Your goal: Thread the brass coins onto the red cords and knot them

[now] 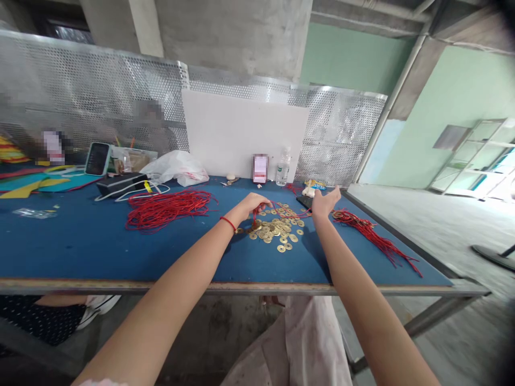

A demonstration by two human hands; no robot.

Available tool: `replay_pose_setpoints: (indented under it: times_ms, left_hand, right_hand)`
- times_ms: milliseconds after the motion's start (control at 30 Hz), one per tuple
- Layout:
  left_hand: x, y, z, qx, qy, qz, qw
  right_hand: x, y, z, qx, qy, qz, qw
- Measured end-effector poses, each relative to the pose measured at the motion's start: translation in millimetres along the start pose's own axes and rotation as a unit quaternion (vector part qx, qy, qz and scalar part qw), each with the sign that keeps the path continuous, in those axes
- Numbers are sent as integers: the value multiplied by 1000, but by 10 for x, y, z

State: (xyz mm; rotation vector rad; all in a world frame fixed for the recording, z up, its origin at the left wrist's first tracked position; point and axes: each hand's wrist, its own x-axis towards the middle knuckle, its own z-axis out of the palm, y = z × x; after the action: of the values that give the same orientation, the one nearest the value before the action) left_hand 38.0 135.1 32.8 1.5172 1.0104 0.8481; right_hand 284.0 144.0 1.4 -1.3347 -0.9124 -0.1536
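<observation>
Two hands (255,202) (326,202), left gripping red cord (275,206), right splayed, reach over a blue tabletop (96,246) before perforated panels (341,142).

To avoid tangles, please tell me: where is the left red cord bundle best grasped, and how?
Probably across the middle of the red cord bundle, from above, near side: it lies loose and long, a black box behind its left end.

Brass coins (277,230) and red cords (171,209) are lying on a blue surface (257,266).

The round, holed coins are forming a loose heap between the near and far edges; one thin cord (286,216) is running across its far side. Left of it, a tangled bundle (167,212) is sprawling toward the far edge; another bundle (370,233) is slanting along the right edge, ends pointing to the near right corner.
</observation>
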Motion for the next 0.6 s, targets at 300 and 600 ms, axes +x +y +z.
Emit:
replay_pose_setpoints:
  times_ms: [300,600]
  left_hand:
    - [-45,-6,57,49,-58,32,997]
    - [-101,38,93,90,-46,50,994]
  right_hand:
    - [-403,-427,151,170,-429,-67,884]
    - [-495,-458,85,119,-496,-37,859]
